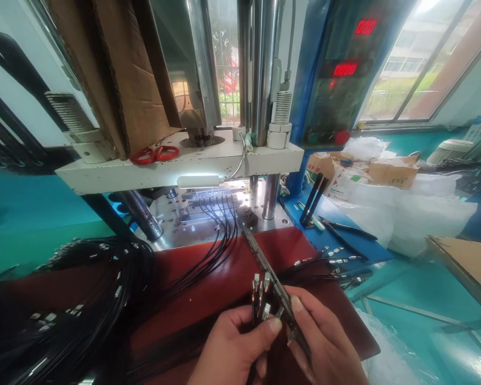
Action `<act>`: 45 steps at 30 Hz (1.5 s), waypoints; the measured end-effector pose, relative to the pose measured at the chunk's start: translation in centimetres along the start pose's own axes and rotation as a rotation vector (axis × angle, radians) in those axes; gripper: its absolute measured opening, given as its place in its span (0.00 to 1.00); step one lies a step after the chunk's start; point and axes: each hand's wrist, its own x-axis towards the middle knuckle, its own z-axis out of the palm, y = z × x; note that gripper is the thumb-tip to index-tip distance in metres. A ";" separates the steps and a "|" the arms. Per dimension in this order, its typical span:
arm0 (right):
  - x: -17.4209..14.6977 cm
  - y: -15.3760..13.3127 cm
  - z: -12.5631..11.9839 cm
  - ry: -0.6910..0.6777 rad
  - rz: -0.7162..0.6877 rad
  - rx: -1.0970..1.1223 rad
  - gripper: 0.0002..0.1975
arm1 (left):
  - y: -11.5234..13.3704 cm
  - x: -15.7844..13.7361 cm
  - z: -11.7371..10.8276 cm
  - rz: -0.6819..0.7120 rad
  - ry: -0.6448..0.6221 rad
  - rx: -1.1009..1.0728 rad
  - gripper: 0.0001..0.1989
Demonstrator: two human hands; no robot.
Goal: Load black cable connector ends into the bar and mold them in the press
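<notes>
Holding a few cable ends [260, 294] between thumb and fingers, the left hand [244, 339] is closed on them, their pale metal tips pointing up. The right hand [324, 337] pinches a dark, slotted bar [271, 274] near its lower end; the bar slants up and away to the left, just right of the tips. The two hands are close together above a red board [344, 315], the left thumb near the bar's side; whether it touches the bar, I cannot tell.

Beyond the bar's far end lies the press's metal bed [168, 230], where a row of black leads [224, 235] runs from a fixture [208, 202] back over the board. A lit lamp [198, 182] is on the front of the white beam [184, 172] above, and red-handled scissors [154, 154] lie on top, beside a carton [134, 80]. A large cable coil [112, 310] covers the board's left side. On the right, cutters [340, 236] rest on a blue ledge [372, 254], below a panel [332, 101] with red digits.
</notes>
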 end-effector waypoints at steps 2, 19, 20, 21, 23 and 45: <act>-0.1 -0.4 0.3 0.002 0.016 -0.003 0.22 | -0.1 0.1 0.2 0.021 0.051 0.083 0.19; 0.0 -0.7 0.7 -0.139 0.066 0.038 0.23 | -0.3 0.1 0.5 0.161 0.174 0.264 0.16; 0.0 -0.6 0.7 -0.139 0.062 0.024 0.23 | -0.2 0.1 0.5 0.156 0.174 0.272 0.16; 0.0 -0.6 0.7 -0.139 0.057 0.006 0.23 | -0.1 0.1 0.5 0.144 0.172 0.276 0.16; -0.1 -0.5 0.8 -0.133 0.028 -0.037 0.22 | 0.0 0.0 0.5 0.111 0.156 0.261 0.16; -0.5 -0.8 -0.5 0.026 0.123 -0.017 0.24 | -0.2 -0.6 -0.8 0.113 0.020 -0.053 0.12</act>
